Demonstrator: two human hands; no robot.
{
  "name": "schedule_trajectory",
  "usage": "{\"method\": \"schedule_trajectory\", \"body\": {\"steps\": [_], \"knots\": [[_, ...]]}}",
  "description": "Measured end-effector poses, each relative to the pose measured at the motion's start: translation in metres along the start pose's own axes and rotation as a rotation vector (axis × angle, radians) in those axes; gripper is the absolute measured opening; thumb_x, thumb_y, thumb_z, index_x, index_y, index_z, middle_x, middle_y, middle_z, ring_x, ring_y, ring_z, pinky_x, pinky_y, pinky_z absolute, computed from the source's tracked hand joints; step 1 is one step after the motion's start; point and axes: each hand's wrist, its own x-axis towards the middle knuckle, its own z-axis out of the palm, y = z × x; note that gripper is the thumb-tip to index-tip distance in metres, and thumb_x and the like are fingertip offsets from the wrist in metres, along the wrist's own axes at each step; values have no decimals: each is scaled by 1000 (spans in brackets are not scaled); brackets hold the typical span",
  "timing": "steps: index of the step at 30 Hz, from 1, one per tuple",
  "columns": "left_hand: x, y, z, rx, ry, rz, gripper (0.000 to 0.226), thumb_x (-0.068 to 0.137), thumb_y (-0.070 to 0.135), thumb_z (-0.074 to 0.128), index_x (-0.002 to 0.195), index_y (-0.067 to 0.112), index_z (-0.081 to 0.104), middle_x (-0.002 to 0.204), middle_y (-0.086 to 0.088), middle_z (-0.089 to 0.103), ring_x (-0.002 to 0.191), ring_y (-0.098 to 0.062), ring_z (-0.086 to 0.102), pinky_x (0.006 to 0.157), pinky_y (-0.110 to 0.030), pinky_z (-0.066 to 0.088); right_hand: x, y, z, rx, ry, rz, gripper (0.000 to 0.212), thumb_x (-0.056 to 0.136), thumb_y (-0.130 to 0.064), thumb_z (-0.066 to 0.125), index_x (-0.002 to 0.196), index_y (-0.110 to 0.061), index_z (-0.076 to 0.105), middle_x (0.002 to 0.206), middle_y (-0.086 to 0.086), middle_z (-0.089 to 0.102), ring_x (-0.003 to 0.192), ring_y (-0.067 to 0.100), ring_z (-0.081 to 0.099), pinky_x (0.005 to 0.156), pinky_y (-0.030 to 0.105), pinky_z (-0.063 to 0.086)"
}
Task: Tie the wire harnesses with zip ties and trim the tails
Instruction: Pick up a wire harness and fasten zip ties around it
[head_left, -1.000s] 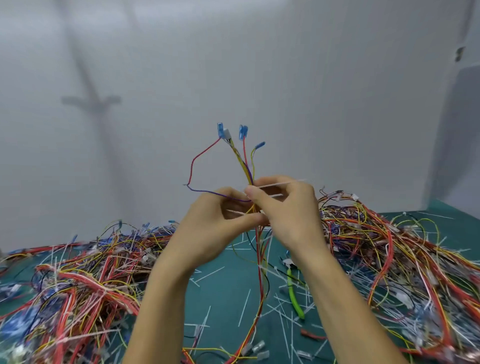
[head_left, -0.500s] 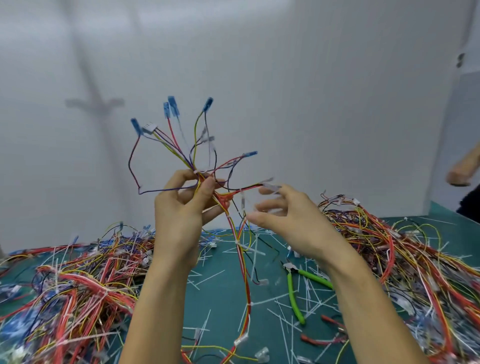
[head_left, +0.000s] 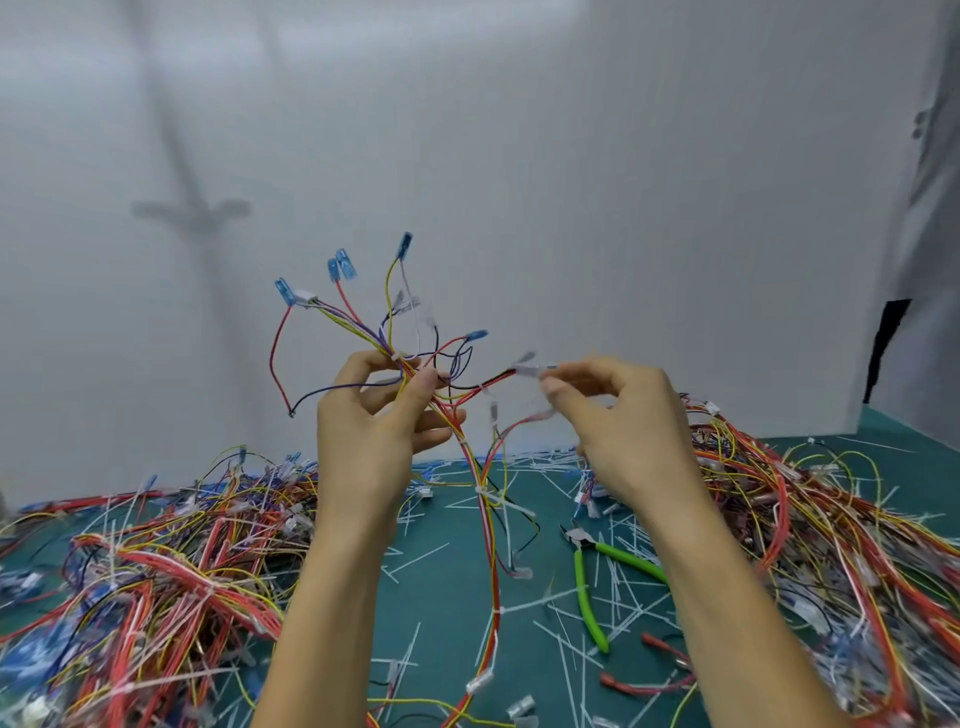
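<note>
L hand grips multicoloured thin-wire harness, R hand pinches its clear-sleeved red branch end; lay branch along trunk before next tie.

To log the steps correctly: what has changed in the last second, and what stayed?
The hands parted. The left hand kept gripping the wire harness and drew it leftward; the right hand let go, swung right, and its fingers now seem to pinch a side branch. The green cutters stayed put.
</note>
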Motion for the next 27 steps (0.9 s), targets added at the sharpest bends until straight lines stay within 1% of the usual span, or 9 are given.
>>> {"method": "schedule_trajectory", "body": {"steps": [3,7,9,13,16,20,23,25,27], "knots": [[-1,-1,3,20,11,31,21,89,5,69,103,13,55,82,-17,73,65,-29,74,55,-24,57,-5,-10,2,-137,56,-81,17,95,-40,59,109,-36,69,108,-16,68,80,6,66,80,33,53],[-8,-1,18,-12,-118,32,23,89,-1,66,105,14,57,95,-22,70,72,-28,75,65,-29,60,-12,-22,13,-128,-79,-174,28,91,-46,62,114,-32,71,125,-10,63,97,12,65,92,38,50],[-12,-2,25,-59,-213,-14,30,90,-9,58,110,13,61,101,-17,72,82,-23,75,69,-26,59,-15,-20,19,-149,-152,-184,29,90,-45,64,116,-33,69,117,-9,66,95,16,65,88,41,51],[-17,1,27,-101,-451,-129,58,84,-20,45,128,15,60,114,-7,72,101,-22,72,83,-28,57,-10,-9,18,-123,-101,-181,21,90,-35,65,110,-39,67,93,-8,75,89,21,67,78,41,54],[-17,10,23,-12,-563,-165,73,69,-3,50,136,25,56,122,1,69,105,-20,70,85,-29,56,-6,-2,15,-46,-32,-170,18,91,-37,64,103,-50,67,78,-9,74,74,15,67,68,38,54],[-13,11,22,140,-292,-138,56,73,-4,40,110,24,71,96,8,76,69,-10,70,57,-16,53,-1,4,10,42,146,-132,15,91,-30,67,102,-36,77,71,-15,72,61,1,60,62,31,50],[-7,-11,20,81,-17,-209,49,78,-16,32,90,11,71,66,4,70,43,-8,55,44,-17,43,3,6,4,131,244,-111,10,90,-28,69,95,-30,78,68,-11,72,65,13,67,64,36,54],[-2,-33,16,4,122,-337,44,81,-17,34,83,11,68,64,2,63,39,-7,51,42,-18,39,5,7,-1,140,316,-124,8,90,-30,70,91,-32,77,65,-3,68,56,19,58,58,37,50],[1,-59,10,-11,198,-446,41,84,-16,34,83,11,65,70,0,60,38,-5,50,41,-18,39,7,7,-7,173,396,-139,9,90,-30,70,90,-36,77,71,1,67,52,12,45,53,38,46]]}}
